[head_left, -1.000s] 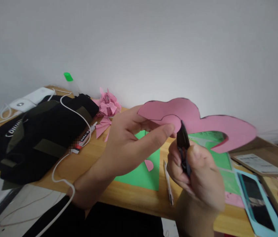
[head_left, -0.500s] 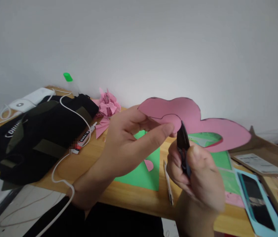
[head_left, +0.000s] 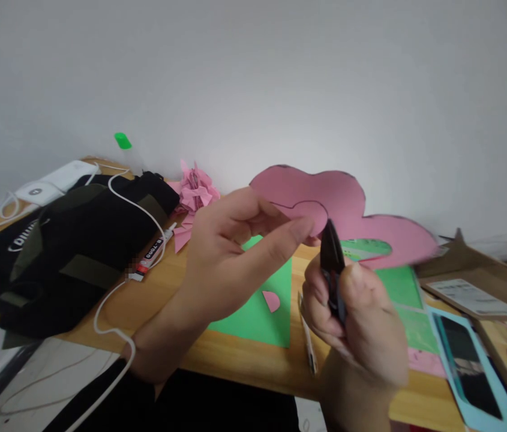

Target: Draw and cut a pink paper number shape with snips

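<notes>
Pink paper (head_left: 336, 192) with a dark wavy outline is pinched at its left part by my left hand (head_left: 239, 252), thumb on the near side. My right hand (head_left: 361, 318) is wrapped round dark scissors (head_left: 333, 252), whose blades point up and meet the paper near the curved line. The scissors' handles are mostly hidden by my fingers. Below the hands, a green sheet (head_left: 253, 324) lies on the table, with a small pink paper scrap (head_left: 272, 301) on it. A white pen-like tool (head_left: 309, 342) lies beside the green sheet.
On the left are a black bag (head_left: 77, 264), a white cable (head_left: 109, 330) and a glue tube (head_left: 154, 252). Crumpled pink paper (head_left: 197, 189) sits near the wall. To the right are a phone (head_left: 469, 366) on a light blue piece and a cardboard box (head_left: 473, 294).
The pink paper has shifted slightly left, and its right lobe has swung up and inward. The scissors and my right hand have moved a little left; both grips stay the same.
</notes>
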`<state>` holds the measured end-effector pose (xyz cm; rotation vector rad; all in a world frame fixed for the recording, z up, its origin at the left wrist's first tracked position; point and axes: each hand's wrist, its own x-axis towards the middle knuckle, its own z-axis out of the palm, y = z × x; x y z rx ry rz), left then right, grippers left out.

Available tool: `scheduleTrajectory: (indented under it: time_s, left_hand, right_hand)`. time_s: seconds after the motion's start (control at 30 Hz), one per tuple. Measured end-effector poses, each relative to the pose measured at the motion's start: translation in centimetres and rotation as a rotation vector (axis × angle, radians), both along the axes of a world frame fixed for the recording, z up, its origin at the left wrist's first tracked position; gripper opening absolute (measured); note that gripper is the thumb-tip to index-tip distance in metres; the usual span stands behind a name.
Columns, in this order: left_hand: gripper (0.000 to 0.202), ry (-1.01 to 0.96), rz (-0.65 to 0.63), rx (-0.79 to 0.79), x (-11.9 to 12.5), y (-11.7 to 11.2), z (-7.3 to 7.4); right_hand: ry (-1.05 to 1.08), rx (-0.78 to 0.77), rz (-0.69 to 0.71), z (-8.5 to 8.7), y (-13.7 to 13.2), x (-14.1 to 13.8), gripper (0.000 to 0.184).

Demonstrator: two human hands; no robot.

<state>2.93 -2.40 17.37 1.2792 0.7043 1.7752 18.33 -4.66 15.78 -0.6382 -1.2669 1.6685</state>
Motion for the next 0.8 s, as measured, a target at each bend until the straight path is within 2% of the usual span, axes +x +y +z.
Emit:
scheduleTrajectory:
  time_s: [0.23, 0.47, 0.67, 0.8]
  left_hand:
    - [0.012, 0.060, 0.045, -0.022, -0.03, -0.29, 0.10]
    - [0.011, -0.001, -0.019, 0.019, -0.06, 0.16, -0.02]
    - [0.011, 0.127, -0.001, -0.047, -0.28, -0.09, 0.07]
    - [0.010, 0.146, 0.008, -0.045, -0.28, -0.22, 0.11]
  right_hand:
    - [-0.013, -0.004, -0.002, 0.09, 0.09, 0.11, 0.042]
    - [-0.048, -0.021, 0.000, 0.23, -0.03, 0.30, 0.043]
    - [-0.049, -0.029, -0.026, 0.37, -0.10, 0.11, 0.043]
    - [-0.062, -0.020, -0.054, 0.58, -0.21, 0.07, 0.043]
